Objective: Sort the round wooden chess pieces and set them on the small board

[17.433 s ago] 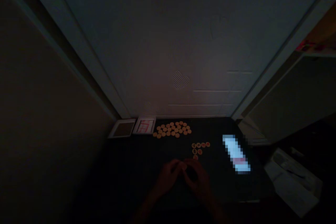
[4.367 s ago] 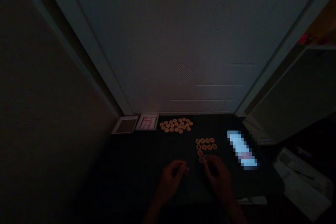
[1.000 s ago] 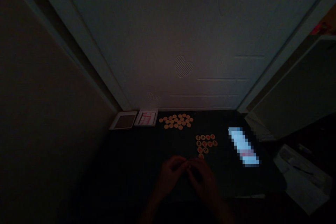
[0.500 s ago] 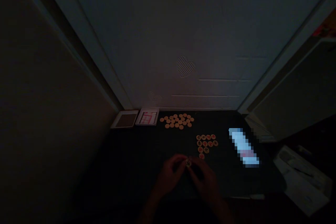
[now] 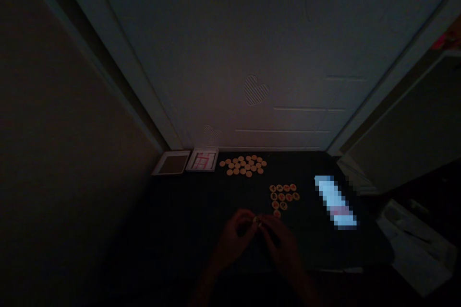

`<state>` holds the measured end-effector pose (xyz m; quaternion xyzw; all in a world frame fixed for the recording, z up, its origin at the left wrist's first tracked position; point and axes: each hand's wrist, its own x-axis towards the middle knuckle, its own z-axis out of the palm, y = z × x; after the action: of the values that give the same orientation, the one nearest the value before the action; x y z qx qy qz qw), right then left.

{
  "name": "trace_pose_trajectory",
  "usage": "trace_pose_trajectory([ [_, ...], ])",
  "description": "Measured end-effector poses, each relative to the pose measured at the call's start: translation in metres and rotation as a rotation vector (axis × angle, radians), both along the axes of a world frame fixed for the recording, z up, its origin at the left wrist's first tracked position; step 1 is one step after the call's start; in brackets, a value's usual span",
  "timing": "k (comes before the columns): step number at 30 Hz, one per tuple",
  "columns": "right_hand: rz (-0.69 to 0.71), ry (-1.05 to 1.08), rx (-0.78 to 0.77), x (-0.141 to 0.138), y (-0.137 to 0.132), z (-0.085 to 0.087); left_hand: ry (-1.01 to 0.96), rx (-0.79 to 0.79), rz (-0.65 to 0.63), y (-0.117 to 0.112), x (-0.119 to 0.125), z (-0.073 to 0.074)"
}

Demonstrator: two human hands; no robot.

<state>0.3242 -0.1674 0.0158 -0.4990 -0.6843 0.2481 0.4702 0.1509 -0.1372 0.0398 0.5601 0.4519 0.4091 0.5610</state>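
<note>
Near the front middle of the dark table, my left hand and my right hand meet, fingertips closed around one small round game piece. Its face carries a dark mark too small to read. Just beyond my right hand lie rows of similar round pieces, pale with red or dark marks showing. Farther back is a loose cluster of plain-looking pale discs, no marks visible on them. The light is dim, and my fingers partly hide the held piece.
A shallow white box with red lines inside stands at the back left, beside a white-edged tray or lid. A bright pixelated object lies at the right. A pale panel with a heart relief rises behind the table.
The held piece has turned slightly between my fingertips, and its face is more covered now. Both hands stay in nearly the same place. The pieces on the table lie as before.
</note>
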Motion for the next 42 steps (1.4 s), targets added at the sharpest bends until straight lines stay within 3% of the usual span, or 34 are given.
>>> trace_pose_trajectory([
  [7,-0.026,-0.007,-0.006,0.000,-0.002,-0.004,0.029,0.005,0.004,0.000,-0.001,0.000],
  [14,0.063,-0.001,-0.024,-0.001,-0.002,-0.002,0.020,0.013,-0.007,0.001,-0.001,0.000],
  [22,-0.041,0.034,0.024,-0.001,0.002,0.003,0.037,-0.013,-0.013,0.000,0.000,0.003],
  [32,-0.030,0.042,-0.001,0.000,-0.001,0.002,0.009,-0.032,-0.025,-0.001,0.001,0.011],
  [42,-0.037,0.037,0.023,0.000,-0.001,-0.004,0.037,-0.015,-0.017,-0.001,-0.001,0.006],
])
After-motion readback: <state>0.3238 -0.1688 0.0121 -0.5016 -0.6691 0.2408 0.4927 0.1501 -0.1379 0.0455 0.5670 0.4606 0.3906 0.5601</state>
